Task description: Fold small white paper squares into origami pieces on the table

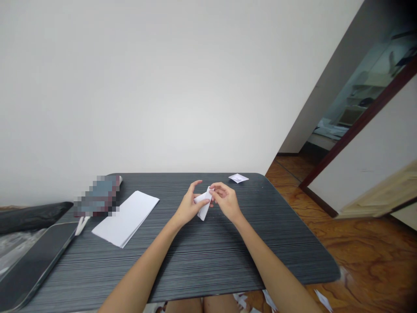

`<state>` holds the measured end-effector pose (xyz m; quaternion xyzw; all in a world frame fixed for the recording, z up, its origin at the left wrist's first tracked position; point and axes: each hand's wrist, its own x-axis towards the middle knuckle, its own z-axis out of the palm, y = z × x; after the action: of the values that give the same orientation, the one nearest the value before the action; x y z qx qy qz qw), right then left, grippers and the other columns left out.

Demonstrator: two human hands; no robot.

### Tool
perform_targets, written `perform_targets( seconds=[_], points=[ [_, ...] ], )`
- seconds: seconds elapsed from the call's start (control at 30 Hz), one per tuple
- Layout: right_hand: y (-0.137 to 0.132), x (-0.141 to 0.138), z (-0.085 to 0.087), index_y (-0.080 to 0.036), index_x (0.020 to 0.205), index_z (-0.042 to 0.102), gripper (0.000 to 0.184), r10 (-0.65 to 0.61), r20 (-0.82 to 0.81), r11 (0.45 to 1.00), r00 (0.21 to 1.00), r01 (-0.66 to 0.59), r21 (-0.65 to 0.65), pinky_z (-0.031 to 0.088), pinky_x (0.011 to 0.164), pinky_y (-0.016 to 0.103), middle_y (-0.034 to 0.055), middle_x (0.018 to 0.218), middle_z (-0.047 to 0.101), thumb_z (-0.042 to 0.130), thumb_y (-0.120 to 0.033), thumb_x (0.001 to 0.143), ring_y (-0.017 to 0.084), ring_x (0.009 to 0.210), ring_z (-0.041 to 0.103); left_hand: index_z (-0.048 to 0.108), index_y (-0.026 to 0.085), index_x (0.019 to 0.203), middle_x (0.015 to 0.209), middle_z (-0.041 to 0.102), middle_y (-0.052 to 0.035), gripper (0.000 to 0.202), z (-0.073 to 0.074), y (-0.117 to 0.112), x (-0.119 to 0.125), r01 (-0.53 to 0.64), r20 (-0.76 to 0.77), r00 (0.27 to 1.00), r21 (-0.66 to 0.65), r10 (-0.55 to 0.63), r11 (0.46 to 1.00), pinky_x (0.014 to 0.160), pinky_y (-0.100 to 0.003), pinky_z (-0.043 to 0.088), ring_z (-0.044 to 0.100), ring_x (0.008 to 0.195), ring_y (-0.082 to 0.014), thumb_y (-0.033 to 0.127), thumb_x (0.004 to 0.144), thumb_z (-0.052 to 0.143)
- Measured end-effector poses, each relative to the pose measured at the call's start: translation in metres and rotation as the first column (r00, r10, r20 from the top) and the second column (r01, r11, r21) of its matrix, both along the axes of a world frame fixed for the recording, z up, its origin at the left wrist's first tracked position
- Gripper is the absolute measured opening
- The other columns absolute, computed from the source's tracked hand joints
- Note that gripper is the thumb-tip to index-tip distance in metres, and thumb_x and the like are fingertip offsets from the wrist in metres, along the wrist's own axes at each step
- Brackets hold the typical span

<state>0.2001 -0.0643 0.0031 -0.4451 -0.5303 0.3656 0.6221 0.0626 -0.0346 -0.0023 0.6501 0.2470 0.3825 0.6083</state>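
A small folded piece of white paper (pixel 204 210) is held between my two hands over the middle of the dark table. My left hand (pixel 189 204) grips it from the left, thumb across its face and index finger raised off it. On the other side, my right hand (pixel 226 199) pinches the upper right edge with thumb and fingers. Some fingertips are hidden behind the paper. Beyond my right hand, a folded white paper piece (pixel 239 178) shaped like a diamond lies near the table's far edge.
Left of my hands lies a stack of white paper sheets (pixel 127 217) on the dark striped table (pixel 208 261). A blurred-out object (pixel 99 195) and a dark flat screen-like device (pixel 35 265) are farther left. White paper pieces (pixel 322 300) lie on the floor. A wall (pixel 163 87) stands behind.
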Motion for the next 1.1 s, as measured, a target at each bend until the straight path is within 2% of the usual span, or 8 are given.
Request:
perform_targets(
  seconds=[0.13, 0.23, 0.33, 0.4, 0.57, 0.73, 0.87, 1.1],
  points=[
    [0.004, 0.002, -0.003, -0.017, 0.081, 0.054, 0.014, -0.095, -0.036, 0.993, 0.995, 0.097, 0.067, 0.039, 0.045, 0.019, -0.0024, 0.060, 0.053, 0.057, -0.020, 0.068, 0.008, 0.050, 0.051, 0.024, 0.016, 0.120, 0.078, 0.063, -0.0077, 0.061, 0.000, 0.001, 0.002, 0.024, 0.064, 0.998, -0.064, -0.020, 0.998, 0.061, -0.031, 0.049, 0.062, 0.062, -0.0172, 0.026, 0.070, 0.057],
    [0.005, 0.002, -0.007, -0.017, 0.084, 0.054, 0.016, -0.122, -0.014, 0.989, 0.992, 0.123, 0.077, 0.041, 0.048, 0.020, -0.0020, 0.058, 0.054, 0.057, -0.020, 0.069, 0.010, 0.052, 0.053, 0.032, 0.015, 0.116, 0.075, 0.061, -0.0045, 0.049, -0.002, -0.001, 0.002, -0.074, 0.000, 0.997, 0.068, 0.074, 0.995, 0.058, -0.026, 0.047, 0.059, 0.057, -0.0128, 0.027, 0.074, 0.053],
    [0.005, 0.002, -0.008, -0.017, 0.088, 0.053, 0.019, -0.132, -0.007, 0.987, 0.991, 0.132, 0.093, 0.043, 0.051, 0.022, -0.0009, 0.060, 0.057, 0.056, -0.020, 0.069, 0.011, 0.055, 0.054, 0.037, 0.017, 0.111, 0.069, 0.060, -0.0008, 0.038, -0.003, -0.003, 0.002, -0.192, -0.090, 0.971, 0.266, 0.223, 0.945, 0.060, -0.024, 0.045, 0.058, 0.057, -0.0112, 0.027, 0.076, 0.049],
    [0.005, 0.003, -0.009, -0.017, 0.090, 0.053, 0.020, -0.142, 0.007, 0.984, 0.990, 0.140, 0.111, 0.045, 0.055, 0.024, -0.0001, 0.062, 0.058, 0.054, -0.020, 0.071, 0.011, 0.056, 0.055, 0.040, 0.017, 0.107, 0.064, 0.059, 0.0005, 0.031, -0.002, -0.005, 0.001, -0.219, -0.130, 0.951, 0.355, 0.280, 0.909, 0.060, -0.023, 0.044, 0.057, 0.057, -0.0115, 0.027, 0.077, 0.047],
    [0.005, 0.004, -0.010, -0.017, 0.090, 0.053, 0.019, -0.158, 0.050, 0.979, 0.986, 0.150, 0.138, 0.047, 0.059, 0.026, 0.0006, 0.064, 0.059, 0.054, -0.021, 0.072, 0.012, 0.058, 0.056, 0.039, 0.018, 0.103, 0.060, 0.059, 0.0015, 0.026, 0.000, -0.006, 0.000, -0.225, -0.155, 0.936, 0.431, 0.317, 0.874, 0.056, -0.021, 0.041, 0.055, 0.054, -0.0111, 0.026, 0.079, 0.045],
    [0.007, 0.007, -0.010, -0.017, 0.083, 0.054, 0.013, -0.118, 0.077, 0.983, 0.990, 0.106, 0.150, 0.047, 0.058, 0.026, 0.0012, 0.068, 0.058, 0.055, -0.024, 0.071, 0.012, 0.059, 0.057, 0.033, 0.018, 0.109, 0.059, 0.059, 0.0031, 0.035, -0.001, -0.006, 0.001, -0.269, -0.133, 0.925, 0.437, 0.357, 0.858, 0.052, -0.020, 0.039, 0.053, 0.049, -0.0103, 0.025, 0.078, 0.046],
    [0.007, 0.014, -0.006, -0.017, 0.078, 0.056, 0.011, -0.074, 0.146, 0.987, 0.986, 0.052, 0.152, 0.048, 0.057, 0.025, 0.0024, 0.072, 0.057, 0.055, -0.026, 0.072, 0.013, 0.061, 0.057, 0.042, 0.018, 0.099, 0.060, 0.057, 0.0027, 0.020, 0.000, -0.005, -0.003, -0.209, -0.196, 0.907, 0.563, 0.374, 0.800, 0.056, -0.019, 0.039, 0.053, 0.053, -0.0099, 0.022, 0.079, 0.042],
    [0.004, 0.021, -0.003, -0.016, 0.072, 0.059, 0.015, 0.077, 0.273, 0.986, 0.959, -0.114, 0.124, 0.044, 0.048, 0.024, 0.0054, 0.087, 0.055, 0.053, -0.028, 0.074, 0.009, 0.054, 0.054, 0.047, 0.019, 0.100, 0.069, 0.058, 0.0010, 0.020, 0.002, 0.002, -0.010, -0.147, -0.225, 0.891, 0.678, 0.394, 0.720, 0.060, -0.021, 0.043, 0.054, 0.058, -0.0099, 0.019, 0.080, 0.041]
  ],
)
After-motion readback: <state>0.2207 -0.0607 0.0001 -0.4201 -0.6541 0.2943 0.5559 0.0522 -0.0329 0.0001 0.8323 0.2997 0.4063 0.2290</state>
